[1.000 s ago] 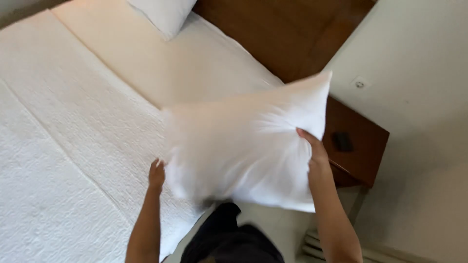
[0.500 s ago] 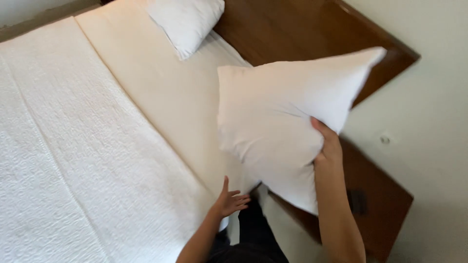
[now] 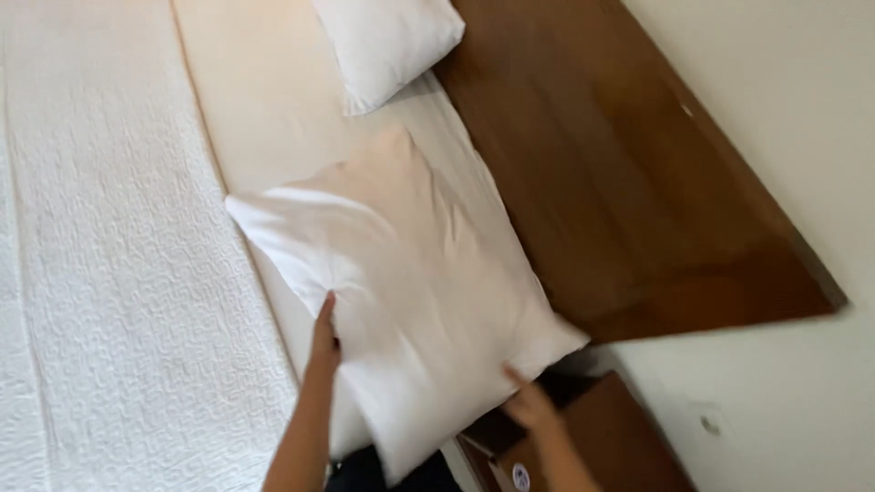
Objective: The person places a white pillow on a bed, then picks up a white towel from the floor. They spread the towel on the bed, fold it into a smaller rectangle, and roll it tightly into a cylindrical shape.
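Nearest to us, our left hand [image 3: 324, 339] presses flat against the near left edge of the large white pillow [image 3: 401, 292], fingers spread along the fabric, thumb side up; it touches rather than clasps, so we note it as open against the pillow. Our right hand [image 3: 529, 405] sits at the pillow's lower right corner, blurred by motion; the fingers appear to lie under the edge, but we cannot tell whether they close on it.

The pillow itself lies tilted across the head end of the bed, one corner pointing toward the quilted white bedspread [image 3: 118, 301], the opposite long side just beside the wooden headboard [image 3: 620, 191]. It rests over the smooth cream sheet [image 3: 264, 118] that shows between bedspread and headboard.

Below the right hand, a brown wooden nightstand [image 3: 620, 446] stands against the wall, a small round sticker on its near edge.

Farther off, a second, smaller white pillow [image 3: 387, 41] lies at the top of the sheet, touching the headboard, well apart from the large one. Beyond the headboard, the pale wall [image 3: 784, 109].
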